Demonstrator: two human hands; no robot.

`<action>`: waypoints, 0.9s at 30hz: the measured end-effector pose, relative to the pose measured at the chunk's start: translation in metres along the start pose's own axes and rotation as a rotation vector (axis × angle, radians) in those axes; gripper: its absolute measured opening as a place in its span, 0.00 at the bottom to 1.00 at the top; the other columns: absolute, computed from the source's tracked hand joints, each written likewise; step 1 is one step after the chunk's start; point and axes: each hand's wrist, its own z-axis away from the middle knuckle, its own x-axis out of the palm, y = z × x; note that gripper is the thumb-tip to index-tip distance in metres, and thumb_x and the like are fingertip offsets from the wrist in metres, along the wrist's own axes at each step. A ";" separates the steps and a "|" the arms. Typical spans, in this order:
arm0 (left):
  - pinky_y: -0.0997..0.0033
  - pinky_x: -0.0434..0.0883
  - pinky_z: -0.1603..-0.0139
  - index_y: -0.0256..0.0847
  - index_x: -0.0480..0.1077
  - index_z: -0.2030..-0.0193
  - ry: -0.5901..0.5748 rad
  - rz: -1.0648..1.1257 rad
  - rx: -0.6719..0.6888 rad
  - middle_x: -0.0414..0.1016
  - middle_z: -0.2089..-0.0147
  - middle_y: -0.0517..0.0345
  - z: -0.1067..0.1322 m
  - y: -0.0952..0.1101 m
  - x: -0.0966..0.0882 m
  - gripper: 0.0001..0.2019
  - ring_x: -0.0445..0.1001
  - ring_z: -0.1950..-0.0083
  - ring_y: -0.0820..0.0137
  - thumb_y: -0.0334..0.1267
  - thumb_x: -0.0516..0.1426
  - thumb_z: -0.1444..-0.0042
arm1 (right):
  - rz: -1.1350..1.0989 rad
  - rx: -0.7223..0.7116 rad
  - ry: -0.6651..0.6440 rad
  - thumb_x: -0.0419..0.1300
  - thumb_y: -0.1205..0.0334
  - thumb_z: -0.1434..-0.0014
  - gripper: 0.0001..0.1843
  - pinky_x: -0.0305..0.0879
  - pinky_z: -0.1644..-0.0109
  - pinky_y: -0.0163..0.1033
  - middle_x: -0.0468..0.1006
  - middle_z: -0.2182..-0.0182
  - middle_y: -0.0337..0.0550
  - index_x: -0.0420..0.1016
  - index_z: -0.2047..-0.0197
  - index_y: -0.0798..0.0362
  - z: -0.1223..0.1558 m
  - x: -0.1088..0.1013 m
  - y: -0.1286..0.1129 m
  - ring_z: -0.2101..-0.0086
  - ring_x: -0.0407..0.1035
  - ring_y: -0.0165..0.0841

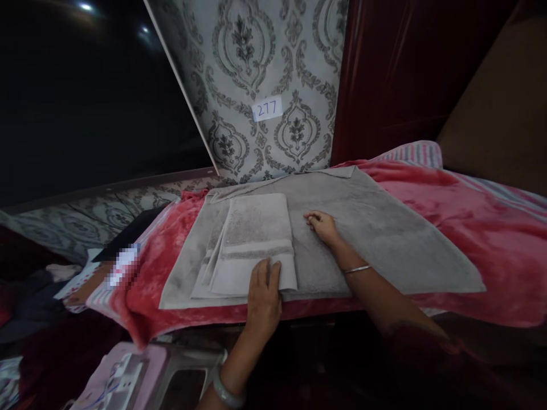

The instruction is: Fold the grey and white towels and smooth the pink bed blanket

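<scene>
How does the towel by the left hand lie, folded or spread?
Folded: the towel shows overlapping layers along its left side, atop a larger gray cloth.

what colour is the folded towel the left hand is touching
The folded towel is light grey with a darker band, clearest in the head view.

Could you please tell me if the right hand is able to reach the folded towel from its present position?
Probably yes. The right hand is over the spread grey cloth, close to the folded towel, with nothing visible between them. The left hand covers only part of its near edge.
</scene>
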 end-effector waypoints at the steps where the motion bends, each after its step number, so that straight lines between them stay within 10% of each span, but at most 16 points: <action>1: 0.46 0.72 0.37 0.43 0.54 0.28 0.039 -0.003 -0.009 0.65 0.35 0.38 0.000 -0.002 0.002 0.43 0.66 0.33 0.52 0.16 0.50 0.54 | 0.003 0.000 -0.001 0.56 0.55 0.49 0.15 0.65 0.71 0.34 0.75 0.75 0.40 0.78 0.64 0.54 0.000 0.001 0.000 0.75 0.68 0.30; 10: 0.60 0.78 0.48 0.42 0.69 0.40 0.106 0.024 0.130 0.78 0.52 0.50 -0.021 -0.022 -0.028 0.36 0.76 0.49 0.62 0.15 0.47 0.55 | 0.032 0.022 0.013 0.53 0.63 0.48 0.14 0.64 0.73 0.32 0.76 0.76 0.39 0.79 0.63 0.55 0.000 0.005 -0.006 0.77 0.67 0.28; 16: 0.66 0.73 0.41 0.40 0.64 0.33 0.113 0.041 0.319 0.79 0.47 0.52 0.016 -0.023 -0.053 0.39 0.74 0.43 0.67 0.15 0.46 0.53 | 0.081 0.047 0.012 0.54 0.64 0.44 0.14 0.67 0.71 0.32 0.78 0.74 0.40 0.80 0.61 0.55 0.001 0.007 -0.008 0.74 0.71 0.30; 27: 0.54 0.67 0.38 0.39 0.65 0.35 0.173 -0.125 0.156 0.70 0.35 0.41 0.053 -0.031 -0.015 0.36 0.66 0.33 0.57 0.19 0.49 0.52 | 0.247 0.271 -0.093 0.55 0.58 0.35 0.25 0.66 0.75 0.31 0.79 0.71 0.41 0.68 0.37 0.56 -0.016 0.022 -0.039 0.79 0.69 0.28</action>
